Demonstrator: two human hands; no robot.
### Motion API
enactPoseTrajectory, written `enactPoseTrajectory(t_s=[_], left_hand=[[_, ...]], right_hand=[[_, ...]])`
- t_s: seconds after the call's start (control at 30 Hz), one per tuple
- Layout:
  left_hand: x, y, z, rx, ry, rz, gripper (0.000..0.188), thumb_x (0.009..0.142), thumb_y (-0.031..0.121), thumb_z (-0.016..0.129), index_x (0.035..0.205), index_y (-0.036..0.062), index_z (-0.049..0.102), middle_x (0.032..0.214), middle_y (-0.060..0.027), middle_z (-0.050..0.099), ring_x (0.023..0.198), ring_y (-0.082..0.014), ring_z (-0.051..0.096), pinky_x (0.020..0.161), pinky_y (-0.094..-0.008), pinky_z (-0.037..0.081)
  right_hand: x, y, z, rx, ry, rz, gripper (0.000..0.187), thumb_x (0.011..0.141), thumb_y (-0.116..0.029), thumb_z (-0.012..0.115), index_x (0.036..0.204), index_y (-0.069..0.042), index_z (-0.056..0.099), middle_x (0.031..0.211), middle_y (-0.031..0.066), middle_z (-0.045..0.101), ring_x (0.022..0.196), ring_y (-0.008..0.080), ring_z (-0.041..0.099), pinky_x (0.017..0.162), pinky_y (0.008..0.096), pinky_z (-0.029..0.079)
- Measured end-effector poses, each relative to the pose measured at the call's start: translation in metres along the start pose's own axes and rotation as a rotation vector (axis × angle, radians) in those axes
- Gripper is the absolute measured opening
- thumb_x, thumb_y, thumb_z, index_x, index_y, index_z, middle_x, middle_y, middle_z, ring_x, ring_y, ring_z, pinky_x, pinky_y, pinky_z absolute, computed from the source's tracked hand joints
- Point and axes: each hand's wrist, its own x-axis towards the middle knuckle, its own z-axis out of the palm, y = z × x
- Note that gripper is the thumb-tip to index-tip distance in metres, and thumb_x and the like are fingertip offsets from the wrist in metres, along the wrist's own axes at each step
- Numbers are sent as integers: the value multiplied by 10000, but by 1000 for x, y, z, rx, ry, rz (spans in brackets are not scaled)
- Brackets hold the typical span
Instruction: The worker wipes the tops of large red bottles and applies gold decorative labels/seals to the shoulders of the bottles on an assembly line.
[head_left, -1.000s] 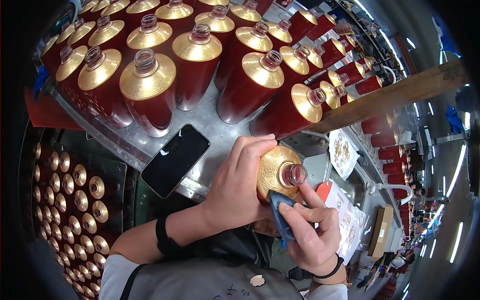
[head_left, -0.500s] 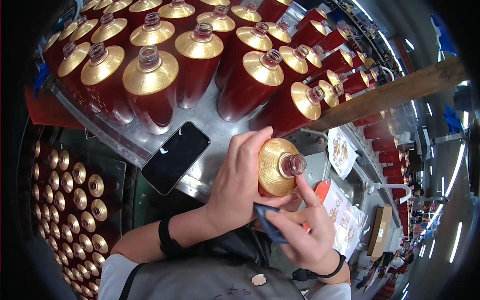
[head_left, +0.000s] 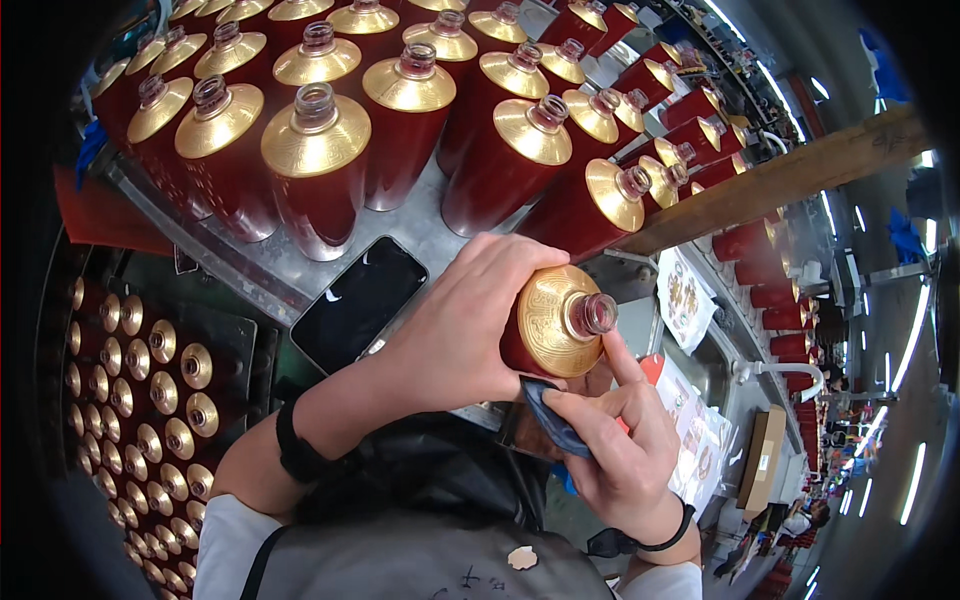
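With our left hand (head_left: 460,325) gripping the round gold-shouldered red glass bottle (head_left: 550,322) and right hand (head_left: 632,440) pinching the folded blue-grey cloth (head_left: 556,424), we'd brace firmly, wipe lightly.

The left grip (head_left: 465,325) holds a bottle (head_left: 552,325) (gold-shouldered); the right grip (head_left: 628,445) pinches dark cloth (head_left: 551,419).

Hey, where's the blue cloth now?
In the head view, the cloth is slightly right of centre, pinched in the right hand, just below the bottle in the left hand.
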Motion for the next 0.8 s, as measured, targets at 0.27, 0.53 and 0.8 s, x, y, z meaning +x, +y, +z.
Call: enactPoseTrajectory(t_s=[0.27, 0.53, 0.8], left_hand=[[-8, 0, 20, -138, 133, -82, 877, 592, 266, 936, 1253, 20, 414, 1154, -179, 463, 1079, -380, 554, 892, -442, 490], [-17, 4, 30, -73, 260, -71, 948, 559, 258, 953, 1303, 44, 406, 1169, -176, 459, 1063, -380, 554, 856, -439, 496], [-20, 9, 34, -15, 297, -103, 988, 619, 318, 928, 1390, 24, 385, 1184, -181, 446, 1091, -373, 533, 900, -451, 479]], right_hand=[[6, -4, 5, 38, 108, 77, 452, 638, 96, 742, 1084, 19, 721, 776, 103, 541, 745, 252, 632, 1063, 554, 472], [1, -2, -1, 118, 215, 197, 412, 688, 144, 725, 1080, 18, 718, 802, 109, 544, 768, 220, 623, 1038, 552, 497], [8, -4, -2, 34, -42, 3, 373, 675, 93, 737, 1033, -14, 743, 825, 85, 566, 853, 280, 671, 1041, 527, 503]])
